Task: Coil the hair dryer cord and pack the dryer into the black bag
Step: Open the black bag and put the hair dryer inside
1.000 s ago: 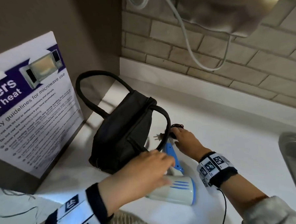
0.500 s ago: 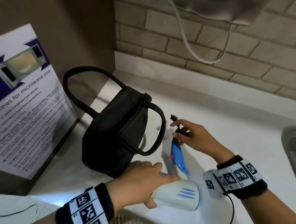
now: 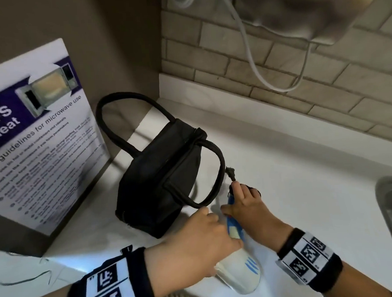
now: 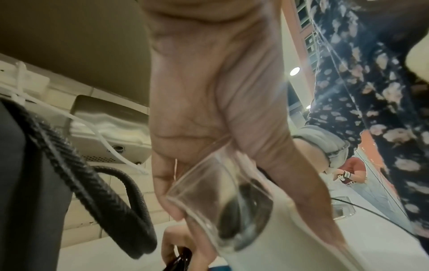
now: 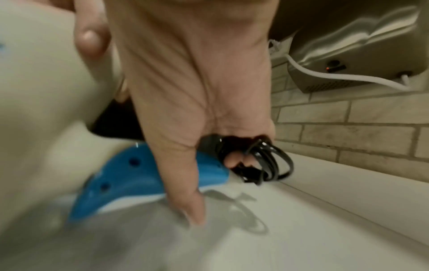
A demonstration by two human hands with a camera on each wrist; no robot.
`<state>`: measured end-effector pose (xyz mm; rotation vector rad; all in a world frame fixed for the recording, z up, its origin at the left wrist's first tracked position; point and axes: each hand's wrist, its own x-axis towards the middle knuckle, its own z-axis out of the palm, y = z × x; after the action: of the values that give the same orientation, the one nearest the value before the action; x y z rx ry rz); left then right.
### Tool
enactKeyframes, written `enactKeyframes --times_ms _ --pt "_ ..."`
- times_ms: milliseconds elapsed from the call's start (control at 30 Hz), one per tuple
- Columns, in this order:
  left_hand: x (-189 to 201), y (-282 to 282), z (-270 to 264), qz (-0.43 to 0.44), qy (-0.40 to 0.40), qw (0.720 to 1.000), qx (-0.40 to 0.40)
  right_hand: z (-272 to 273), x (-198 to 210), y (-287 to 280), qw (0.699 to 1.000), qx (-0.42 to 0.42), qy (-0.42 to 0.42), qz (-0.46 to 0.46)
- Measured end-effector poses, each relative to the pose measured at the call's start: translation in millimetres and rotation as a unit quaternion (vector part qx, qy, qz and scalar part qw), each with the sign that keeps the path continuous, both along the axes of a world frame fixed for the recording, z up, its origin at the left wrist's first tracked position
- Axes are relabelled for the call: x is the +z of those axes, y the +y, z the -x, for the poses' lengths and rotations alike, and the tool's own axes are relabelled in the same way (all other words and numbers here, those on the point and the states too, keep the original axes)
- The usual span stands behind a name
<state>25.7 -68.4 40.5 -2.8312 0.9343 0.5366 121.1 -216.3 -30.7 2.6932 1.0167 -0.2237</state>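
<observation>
Gripping dryer (image 3: 240,271) barrel, left hand (image 3: 195,239), cord (image 5: 262,161) bundled in right fingers (image 5: 234,159)

Head view looks steeply down on the surface (image 3: 306,188) from close above; both wrist views look upward, sharing the wall dryer (image 4: 109,128) at 12 o'clock.

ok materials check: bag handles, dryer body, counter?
Bag handles: woven black webbing, herringbone weave visible, matte. Dryer body: smooth white plastic, apparently, with a blue plastic handle and a clear nozzle rim. Counter: smooth white solid surface or laminate; can't tell which.
</observation>
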Motion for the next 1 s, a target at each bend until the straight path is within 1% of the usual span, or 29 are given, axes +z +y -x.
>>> enactKeyframes --times_ms 67,100,167,200,267,300,367,400,433,467,567,633,667,733,767,800,833,867,900,933,967,1000 --pt "2.5 1.7 2.1 0.014 -0.013 1.000 0.004 0.8 3.6 -5.7 0.999 0.011 0.008 -0.044" --pt "5.1 4.1 2.5 0.023 -0.026 0.999 0.002 0.1 6.9 -10.1 0.997 0.000 0.016 -0.072" --pt "8.0 11.1 5.2 0.063 -0.090 0.994 -0.014 -1.3 13.3 -20.5 0.993 -0.028 0.010 -0.116" --pt "9.4 14.2 7.2 0.105 -0.118 0.987 -0.005 -2.3 16.5 -26.8 0.989 -0.047 0.006 -0.138" --pt "8.6 18.1 10.3 0.208 -0.160 0.965 0.028 -4.0 25.7 -37.4 0.982 -0.086 -0.002 -0.170" --pt "9.1 19.9 12.0 0.240 -0.165 0.955 0.049 -4.6 30.0 -42.6 0.977 -0.101 -0.009 -0.186" --pt "10.0 22.8 15.1 0.294 -0.150 0.937 0.112 -5.1 39.6 -50.6 0.968 -0.127 -0.026 -0.214" --pt "11.1 23.8 16.4 0.320 -0.128 0.927 0.146 -5.5 44.5 -53.6 0.964 -0.135 -0.037 -0.226" --pt "11.9 24.1 17.6 0.352 -0.096 0.914 0.178 -5.9 49.7 -54.5 0.960 -0.142 -0.048 -0.237" --pt "12.0 23.1 17.8 0.391 -0.064 0.895 0.205 -6.2 55.1 -53.5 0.956 -0.151 -0.057 -0.247" --pt "10.9 14.7 15.6 0.478 0.012 0.839 0.260 -5.8 67.0 -42.8 0.947 -0.149 -0.064 -0.277" --pt "11.0 12.3 14.4 0.537 0.010 0.790 0.294 -3.3 73.7 -33.8 0.950 -0.140 -0.053 -0.275" --pt "13.0 13.1 14.3 0.554 0.001 0.775 0.304 -2.4 78.0 -30.7 0.950 -0.141 -0.039 -0.277" --pt "18.1 18.4 13.8 0.571 -0.011 0.758 0.316 -1.8 93.7 -26.6 0.943 -0.153 0.001 -0.295" --pt "20.0 22.8 13.2 0.577 -0.019 0.751 0.322 -2.3 104.9 -25.7 0.934 -0.164 0.021 -0.317" --pt "21.6 27.7 12.1 0.583 -0.026 0.743 0.327 -3.8 116.5 -25.0 0.918 -0.176 0.032 -0.354" --pt "23.6 32.4 10.8 0.591 -0.030 0.735 0.333 -4.7 128.3 -24.5 0.895 -0.186 0.047 -0.403" --pt "26.5 36.8 9.5 0.599 -0.030 0.726 0.336 -4.5 138.8 -22.6 0.862 -0.195 0.073 -0.462" --pt "29.5 40.8 8.4 0.607 -0.028 0.719 0.337 -2.7 147.0 -20.0 0.827 -0.186 0.112 -0.518" --pt "33.4 44.1 7.5 0.616 -0.026 0.712 0.335 0.9 154.2 -15.7 0.801 -0.168 0.150 -0.554" --pt "37.0 47.5 6.9 0.623 -0.025 0.708 0.330 4.6 159.7 -9.7 0.803 -0.127 0.153 -0.561" --pt "42.9 50.4 6.9 0.627 -0.030 0.708 0.323 8.7 164.0 -2.9 0.822 -0.096 0.142 -0.542"
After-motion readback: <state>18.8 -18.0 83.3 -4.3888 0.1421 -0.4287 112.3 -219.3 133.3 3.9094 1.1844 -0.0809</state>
